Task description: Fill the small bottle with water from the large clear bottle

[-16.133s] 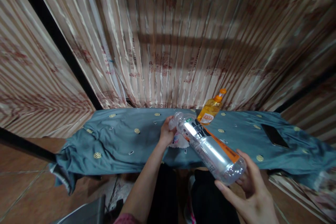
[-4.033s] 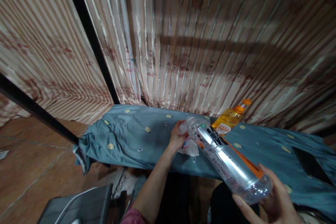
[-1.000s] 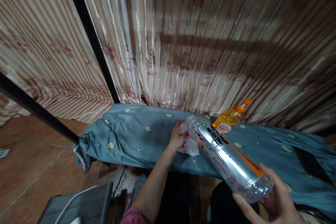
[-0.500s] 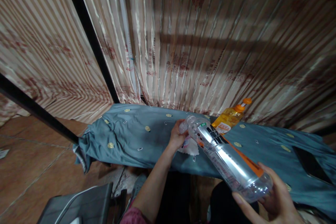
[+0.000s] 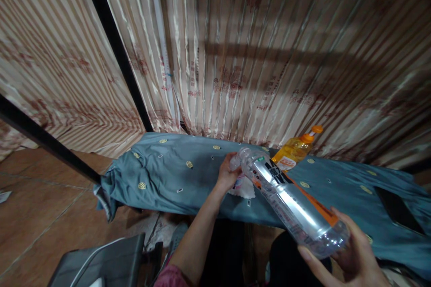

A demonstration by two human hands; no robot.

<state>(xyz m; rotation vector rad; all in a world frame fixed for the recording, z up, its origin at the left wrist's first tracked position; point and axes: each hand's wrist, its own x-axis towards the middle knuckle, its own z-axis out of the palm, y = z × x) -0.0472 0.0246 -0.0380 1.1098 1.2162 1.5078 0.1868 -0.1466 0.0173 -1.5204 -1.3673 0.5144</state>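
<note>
A large clear plastic bottle (image 5: 289, 204) with an orange, black and white label lies tilted, its neck pointing away from me. My right hand (image 5: 346, 255) cups its base at the lower right. Around the bottle's mouth my left hand (image 5: 227, 175) is closed, over a crumpled white cloth or tissue (image 5: 245, 187) that rests on the blue-grey tablecloth (image 5: 168, 170). Whether a cap is on the mouth is hidden by my fingers.
An orange-capped bottle of yellow liquid (image 5: 294, 150) stands behind, by the striped curtain (image 5: 235, 54). A black phone (image 5: 397, 210) lies on the cloth at right. A black bar (image 5: 43, 141) crosses the left; a grey object (image 5: 101, 264) sits on the tiled floor.
Over the last second almost nothing has moved; both hands keep their hold on the bottle. Since the oldest frame, my view has shifted so the table sits further right.
</note>
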